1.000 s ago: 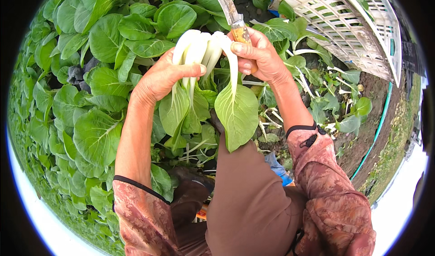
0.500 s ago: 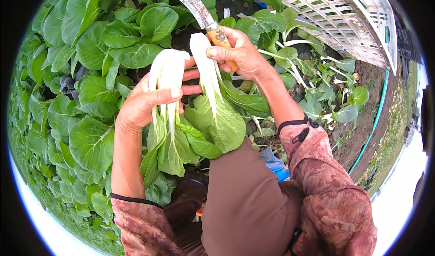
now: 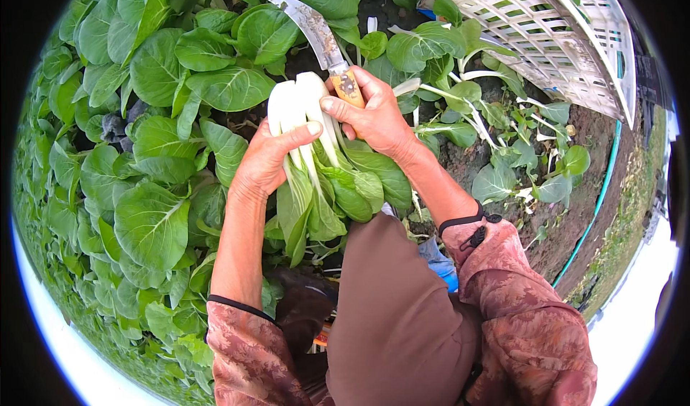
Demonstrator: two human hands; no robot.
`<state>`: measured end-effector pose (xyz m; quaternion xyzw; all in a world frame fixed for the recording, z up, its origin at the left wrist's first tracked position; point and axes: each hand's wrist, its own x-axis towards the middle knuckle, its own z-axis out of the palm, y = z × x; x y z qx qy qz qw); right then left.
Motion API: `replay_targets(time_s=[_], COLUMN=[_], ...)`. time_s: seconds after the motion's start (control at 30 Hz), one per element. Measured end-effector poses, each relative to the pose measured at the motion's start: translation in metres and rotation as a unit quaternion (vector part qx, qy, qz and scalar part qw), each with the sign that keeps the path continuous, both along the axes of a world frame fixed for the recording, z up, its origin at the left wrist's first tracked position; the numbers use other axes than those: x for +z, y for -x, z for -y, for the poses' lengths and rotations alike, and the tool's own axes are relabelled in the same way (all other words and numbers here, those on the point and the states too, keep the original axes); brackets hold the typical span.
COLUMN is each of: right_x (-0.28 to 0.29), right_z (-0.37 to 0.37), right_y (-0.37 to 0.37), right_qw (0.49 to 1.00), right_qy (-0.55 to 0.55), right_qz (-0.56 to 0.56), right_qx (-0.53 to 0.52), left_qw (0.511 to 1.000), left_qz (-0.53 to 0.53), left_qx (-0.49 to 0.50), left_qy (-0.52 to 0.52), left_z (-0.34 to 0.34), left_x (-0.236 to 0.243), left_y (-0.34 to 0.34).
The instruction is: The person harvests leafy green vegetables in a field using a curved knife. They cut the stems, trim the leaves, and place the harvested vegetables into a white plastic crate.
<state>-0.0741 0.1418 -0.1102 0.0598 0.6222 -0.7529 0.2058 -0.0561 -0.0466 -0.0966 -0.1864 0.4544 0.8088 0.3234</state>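
Note:
Two cut heads of bok choy are pressed side by side, white stem ends up and green leaves hanging toward my knee. My left hand (image 3: 267, 154) is closed round the left bok choy (image 3: 282, 105), its thumb across the stems. Its other fingers are hidden behind. My right hand (image 3: 379, 118) grips the yellowish wooden handle of a curved knife (image 3: 320, 34), whose stained blade points up and left. The same hand rests against the right bok choy (image 3: 311, 93); whether its hidden fingers also hold it, I cannot tell.
Dense leafy bok choy plants (image 3: 154, 223) grow along the left. At the upper right a white slatted plastic crate (image 3: 532, 39) stands tilted. Trimmed leaves (image 3: 496, 180) litter the soil below it, and a green hose (image 3: 600, 197) runs along the right.
My left hand has moved right with its bok choy, bringing it against the other one. The knife and my right hand have shifted slightly down; the blade stays pointed up-left.

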Motion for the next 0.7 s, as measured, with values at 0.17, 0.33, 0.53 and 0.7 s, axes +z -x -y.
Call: replay_targets(time_s=[0.17, 0.33, 0.53, 0.7], right_x=[-0.011, 0.017, 0.027, 0.005], right_z=[0.009, 0.004, -0.038, -0.035], right_y=[-0.022, -0.021, -0.012, -0.049], right_qw=[0.979, 0.989, 0.965, 0.977], right_qy=[-0.14, 0.015, -0.052, -0.048], right_qz=[-0.097, -0.023, -0.092, -0.025], right_qx=[-0.109, -0.147, -0.239, -0.206], left_qw=[0.997, 0.987, 0.864, 0.477], left_qz=[-0.003, -0.048, -0.28, -0.327], left_qx=[0.068, 0.149, -0.179, -0.482], left_qy=[-0.034, 0.023, 0.379, 0.658], left_z=[-0.034, -0.05, -0.051, -0.043], left_x=[-0.013, -0.006, 0.058, 0.07], left_y=[-0.015, -0.021, 0.016, 0.085])
